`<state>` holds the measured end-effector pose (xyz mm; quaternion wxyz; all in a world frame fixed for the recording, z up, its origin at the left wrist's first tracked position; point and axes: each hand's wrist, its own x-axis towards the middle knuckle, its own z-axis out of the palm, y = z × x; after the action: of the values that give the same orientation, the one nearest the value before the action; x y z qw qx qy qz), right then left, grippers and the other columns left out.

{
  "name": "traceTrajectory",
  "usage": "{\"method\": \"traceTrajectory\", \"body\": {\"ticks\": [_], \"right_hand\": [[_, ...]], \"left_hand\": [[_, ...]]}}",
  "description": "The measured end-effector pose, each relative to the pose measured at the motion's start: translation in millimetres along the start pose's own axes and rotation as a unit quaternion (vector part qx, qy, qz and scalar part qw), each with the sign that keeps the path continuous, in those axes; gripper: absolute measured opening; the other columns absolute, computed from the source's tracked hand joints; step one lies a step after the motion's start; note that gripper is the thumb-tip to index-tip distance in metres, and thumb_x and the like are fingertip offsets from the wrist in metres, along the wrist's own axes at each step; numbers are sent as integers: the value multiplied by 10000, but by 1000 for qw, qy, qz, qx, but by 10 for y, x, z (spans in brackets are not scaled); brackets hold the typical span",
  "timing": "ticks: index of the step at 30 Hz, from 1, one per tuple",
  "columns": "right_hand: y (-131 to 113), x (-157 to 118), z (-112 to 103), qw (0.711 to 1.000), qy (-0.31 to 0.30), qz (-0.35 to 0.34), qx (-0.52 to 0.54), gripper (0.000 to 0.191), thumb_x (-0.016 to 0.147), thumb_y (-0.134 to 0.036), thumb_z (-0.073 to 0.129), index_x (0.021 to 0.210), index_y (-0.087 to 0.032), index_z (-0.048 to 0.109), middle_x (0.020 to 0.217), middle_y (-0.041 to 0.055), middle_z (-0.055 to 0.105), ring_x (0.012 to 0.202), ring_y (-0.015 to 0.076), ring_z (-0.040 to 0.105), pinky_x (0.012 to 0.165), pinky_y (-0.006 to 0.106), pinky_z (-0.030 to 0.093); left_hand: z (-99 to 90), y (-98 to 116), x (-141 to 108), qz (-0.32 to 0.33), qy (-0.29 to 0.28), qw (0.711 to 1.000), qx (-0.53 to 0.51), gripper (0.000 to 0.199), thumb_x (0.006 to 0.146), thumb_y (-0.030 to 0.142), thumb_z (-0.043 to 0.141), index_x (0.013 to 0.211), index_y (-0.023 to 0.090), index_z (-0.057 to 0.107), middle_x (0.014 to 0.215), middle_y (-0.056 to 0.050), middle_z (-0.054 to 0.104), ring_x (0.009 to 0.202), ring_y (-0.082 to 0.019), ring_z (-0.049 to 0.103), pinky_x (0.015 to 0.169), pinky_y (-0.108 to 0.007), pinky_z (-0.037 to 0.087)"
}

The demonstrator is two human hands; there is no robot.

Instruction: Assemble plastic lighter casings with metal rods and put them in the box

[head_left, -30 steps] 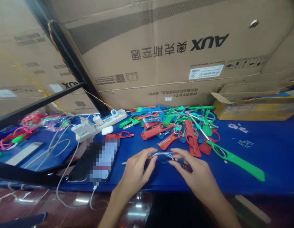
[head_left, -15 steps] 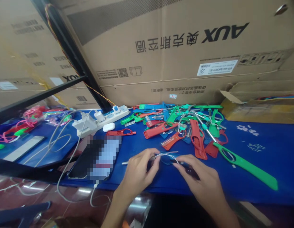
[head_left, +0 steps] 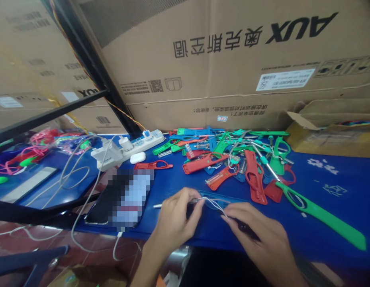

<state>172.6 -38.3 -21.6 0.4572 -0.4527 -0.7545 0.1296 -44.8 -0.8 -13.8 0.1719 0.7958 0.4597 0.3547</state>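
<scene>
My left hand [head_left: 180, 211] is closed, thumb and fingertips pinching one end of thin white wires [head_left: 210, 199]. A slim metal tube [head_left: 157, 206] pokes out on the left side of that hand. The wires run in a shallow arc to my right hand [head_left: 256, 227], whose thumb and fingers pinch their other end. Under the right fingers shows a dark, shiny object [head_left: 247, 230], its kind unclear. A translucent blue plastic shell [head_left: 229, 196] lies on the table just behind both hands, partly covered by them.
Behind lies a heap of red, green and blue plastic shells [head_left: 202, 163] with metal rods. A long green piece [head_left: 328, 217] is at right. At left are a phone [head_left: 122, 199], a power strip [head_left: 139, 144] and cables. A cardboard box [head_left: 331, 137] stands back right.
My right hand has shifted slightly right and down, and the wires between the hands show more. The view has moved a little, so the heap appears further right.
</scene>
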Motion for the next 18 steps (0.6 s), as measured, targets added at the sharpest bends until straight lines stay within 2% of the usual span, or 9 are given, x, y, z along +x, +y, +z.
{"method": "traceTrajectory", "body": {"ticks": [7,12,18], "right_hand": [[36,-41,-25,999,-32,-17,16,136,957,-178,636,1011,-273,717,971,3,770,797,141,763,700,184,584],[30,-89,-40,998,-58,-23,4,158,956,-174,638,1033,-288,713,1026,1,756,864,146,756,712,213,575],[-31,-80,-85,993,-115,-9,-9,61,932,-308,712,992,-316,707,1068,-5,743,875,169,747,699,265,562]], "left_hand": [[27,-41,-9,-3,22,1000,-1,92,1003,265,577,1064,221,524,978,-46,700,892,-184,710,795,-304,563],[20,-64,-26,25,34,999,-32,54,983,196,580,999,216,532,904,-48,664,866,-193,669,775,-328,548],[26,-66,-41,29,57,992,-105,124,967,134,598,1000,229,525,934,-35,629,899,-177,646,812,-333,538]]}}
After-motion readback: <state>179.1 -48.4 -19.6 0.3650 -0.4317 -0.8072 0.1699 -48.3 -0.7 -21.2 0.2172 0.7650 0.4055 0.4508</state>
